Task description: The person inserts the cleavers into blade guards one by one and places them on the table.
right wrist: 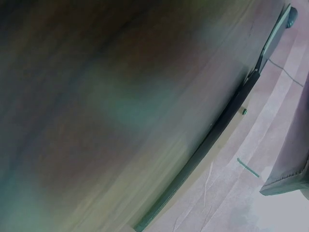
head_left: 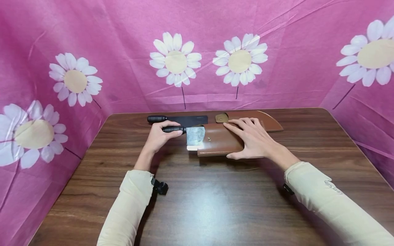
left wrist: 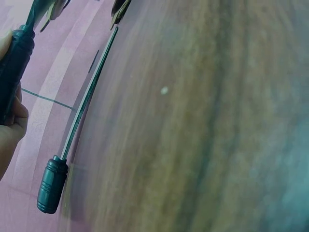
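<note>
In the head view my left hand (head_left: 159, 136) grips the black handle (head_left: 173, 129) of a cleaver, whose shiny blade (head_left: 195, 136) is partly inside a brown leather sheath (head_left: 220, 138). My right hand (head_left: 253, 138) holds the sheath near its right end, thumb at the lower edge and fingers spread over the top. The rest of the blade is hidden in the sheath. The left wrist view shows the held handle (left wrist: 14, 67) with fingers curled round it; in the right wrist view a corner of the held sheath (right wrist: 289, 179) shows at the right edge.
Behind the hands, a second knife with a dark blade (head_left: 191, 120) and black handle (head_left: 157, 118) lies on the wooden table (head_left: 197, 205). Another brown sheath (head_left: 271, 121) with an open flap (head_left: 221, 118) lies at the back right. A pink flowered cloth (head_left: 206, 92) hangs around the table.
</note>
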Demonstrator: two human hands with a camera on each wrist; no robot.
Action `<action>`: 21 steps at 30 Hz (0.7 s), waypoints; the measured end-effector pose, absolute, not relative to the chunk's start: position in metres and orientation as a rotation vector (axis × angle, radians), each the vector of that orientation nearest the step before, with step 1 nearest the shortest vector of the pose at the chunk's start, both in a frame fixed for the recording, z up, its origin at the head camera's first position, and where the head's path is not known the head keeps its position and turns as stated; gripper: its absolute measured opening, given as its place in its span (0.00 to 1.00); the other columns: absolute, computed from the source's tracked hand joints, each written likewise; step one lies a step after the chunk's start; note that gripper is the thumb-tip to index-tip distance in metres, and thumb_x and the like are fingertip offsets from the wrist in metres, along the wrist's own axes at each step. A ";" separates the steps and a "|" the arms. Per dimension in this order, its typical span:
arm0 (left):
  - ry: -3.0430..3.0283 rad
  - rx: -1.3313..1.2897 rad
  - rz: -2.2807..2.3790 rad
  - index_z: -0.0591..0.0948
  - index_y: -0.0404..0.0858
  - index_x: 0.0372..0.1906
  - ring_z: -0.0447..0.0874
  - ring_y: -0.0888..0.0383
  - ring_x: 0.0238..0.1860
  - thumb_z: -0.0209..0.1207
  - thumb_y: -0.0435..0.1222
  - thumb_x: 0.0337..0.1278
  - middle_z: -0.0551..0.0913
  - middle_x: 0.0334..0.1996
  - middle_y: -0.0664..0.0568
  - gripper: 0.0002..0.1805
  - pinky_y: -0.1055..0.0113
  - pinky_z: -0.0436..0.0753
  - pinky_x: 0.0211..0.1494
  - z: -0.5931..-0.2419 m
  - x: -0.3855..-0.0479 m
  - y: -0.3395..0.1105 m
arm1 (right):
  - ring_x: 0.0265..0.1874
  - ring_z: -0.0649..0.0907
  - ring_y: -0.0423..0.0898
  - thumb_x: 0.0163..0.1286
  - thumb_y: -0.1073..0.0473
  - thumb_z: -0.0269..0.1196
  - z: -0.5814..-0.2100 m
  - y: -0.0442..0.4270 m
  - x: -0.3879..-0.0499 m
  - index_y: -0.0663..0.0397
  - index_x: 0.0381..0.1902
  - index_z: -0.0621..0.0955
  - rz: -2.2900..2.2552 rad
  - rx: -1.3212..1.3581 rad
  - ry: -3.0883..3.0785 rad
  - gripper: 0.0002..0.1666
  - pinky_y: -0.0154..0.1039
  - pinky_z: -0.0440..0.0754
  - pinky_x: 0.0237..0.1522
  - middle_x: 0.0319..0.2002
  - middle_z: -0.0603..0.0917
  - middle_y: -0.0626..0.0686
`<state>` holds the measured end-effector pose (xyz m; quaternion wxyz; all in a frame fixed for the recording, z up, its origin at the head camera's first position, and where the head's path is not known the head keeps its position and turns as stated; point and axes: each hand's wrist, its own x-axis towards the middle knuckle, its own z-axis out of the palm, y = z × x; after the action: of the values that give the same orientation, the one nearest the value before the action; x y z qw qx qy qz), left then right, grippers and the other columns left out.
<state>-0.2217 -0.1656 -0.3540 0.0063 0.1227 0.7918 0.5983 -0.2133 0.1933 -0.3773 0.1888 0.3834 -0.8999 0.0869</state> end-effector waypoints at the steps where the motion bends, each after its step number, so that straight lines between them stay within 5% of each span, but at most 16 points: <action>1: 2.479 0.387 1.873 0.86 0.27 0.50 0.83 0.61 0.37 0.74 0.29 0.52 0.87 0.43 0.46 0.19 0.70 0.83 0.41 -0.355 -0.222 -0.165 | 0.60 0.73 0.58 0.44 0.18 0.66 -0.378 0.192 -0.213 0.50 0.73 0.72 0.246 1.078 -2.530 0.65 0.61 0.65 0.53 0.66 0.75 0.57; 13: 2.461 0.431 1.907 0.86 0.25 0.48 0.81 0.60 0.40 0.74 0.28 0.50 0.87 0.39 0.51 0.19 0.71 0.82 0.41 -0.356 -0.227 -0.154 | 0.61 0.72 0.59 0.45 0.19 0.66 -0.378 0.186 -0.211 0.50 0.73 0.72 0.285 1.080 -2.530 0.64 0.62 0.63 0.59 0.66 0.75 0.57; 21: 2.484 0.460 1.922 0.89 0.34 0.46 0.82 0.58 0.40 0.78 0.35 0.48 0.88 0.41 0.49 0.18 0.70 0.83 0.40 -0.385 -0.248 -0.158 | 0.60 0.72 0.58 0.44 0.19 0.67 -0.377 0.190 -0.213 0.49 0.73 0.72 0.294 1.079 -2.541 0.65 0.61 0.65 0.56 0.65 0.74 0.56</action>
<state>-0.2478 -0.1578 -0.3855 -0.0162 0.1449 0.7825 0.6054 -0.2125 0.1897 -0.3771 0.1819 0.3822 -0.9000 0.1041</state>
